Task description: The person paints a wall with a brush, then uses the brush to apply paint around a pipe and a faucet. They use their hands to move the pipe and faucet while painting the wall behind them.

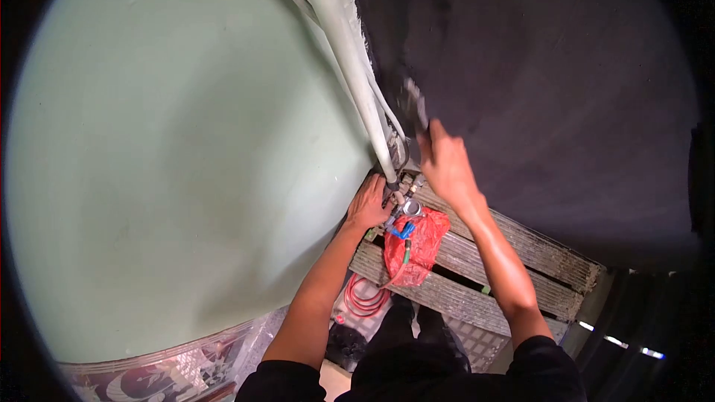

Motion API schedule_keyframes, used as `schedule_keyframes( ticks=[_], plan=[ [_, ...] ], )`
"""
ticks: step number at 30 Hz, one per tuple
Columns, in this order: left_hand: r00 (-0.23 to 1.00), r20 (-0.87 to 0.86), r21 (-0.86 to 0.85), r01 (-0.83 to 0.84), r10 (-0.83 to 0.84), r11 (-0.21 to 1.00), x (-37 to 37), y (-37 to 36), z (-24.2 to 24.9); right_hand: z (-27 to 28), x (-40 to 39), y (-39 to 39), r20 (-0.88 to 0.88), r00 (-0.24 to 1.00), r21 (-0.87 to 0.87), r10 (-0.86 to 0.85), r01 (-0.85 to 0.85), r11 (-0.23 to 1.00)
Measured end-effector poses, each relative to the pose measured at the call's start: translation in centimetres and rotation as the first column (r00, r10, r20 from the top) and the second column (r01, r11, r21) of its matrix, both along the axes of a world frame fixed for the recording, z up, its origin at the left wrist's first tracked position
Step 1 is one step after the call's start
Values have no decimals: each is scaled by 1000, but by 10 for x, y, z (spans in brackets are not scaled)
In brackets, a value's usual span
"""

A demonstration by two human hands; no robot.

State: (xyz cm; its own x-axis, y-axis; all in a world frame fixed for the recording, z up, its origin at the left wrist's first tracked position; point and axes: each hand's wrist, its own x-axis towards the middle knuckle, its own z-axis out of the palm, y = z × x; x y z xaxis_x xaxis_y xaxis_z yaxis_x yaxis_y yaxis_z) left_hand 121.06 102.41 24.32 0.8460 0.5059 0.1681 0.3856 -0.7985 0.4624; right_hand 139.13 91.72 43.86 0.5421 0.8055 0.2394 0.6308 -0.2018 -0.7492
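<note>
The right hand (pixel 449 167), nearer, has its grip closed on a blurred tool (pixel 415 99) that juts up and leftward, its long axis slanting before the dark wall (pixel 558 97), near the pale pipe (pixel 357 82). The left hand (pixel 368 203) sits lower, beside the pipe fittings (pixel 399 198) over the bench (pixel 521 246); whether it grasps anything, I cannot tell.

Slatted bench (pixel 551 259), ridged, grimy, crumpled red bag (pixel 428 242) on top, floor (pixel 480 342) underneath, red hose (pixel 363 310) coiled there.

A pale green wall (pixel 186 141) fills the frame's left, a dark wall (pixel 566 104) its right; a slatted bench (pixel 465 257) crosses lower centre.
</note>
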Motion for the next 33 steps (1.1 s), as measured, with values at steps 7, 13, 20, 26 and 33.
schedule_keyframes(
  ticks=[7, 13, 20, 26, 33],
  plan=[
    [1000, -7, 57, 1, -1, 998, 0, -2, 3, 129, 6, 61, 143, 990, 475, -6, -64, 878],
    [1000, 7, 35, -20, 19, 999, -1, -1, -7, -20, 4, 33, 110, 993, 30, 37, -40, 999],
    [1000, -24, 3, -9, 9, 1000, 1, -2, 7, 87, -5, 11, -11, 999, 227, 43, -40, 973],
    [999, -34, 54, -24, 26, 998, 0, -2, -4, -5, 0, 52, 132, 991, 177, -29, 5, 984],
    [998, -66, -23, -8, 6, 1000, 0, 4, -5, -196, 9, -1, 12, 1000, -222, 1, 1, 975]
  ],
)
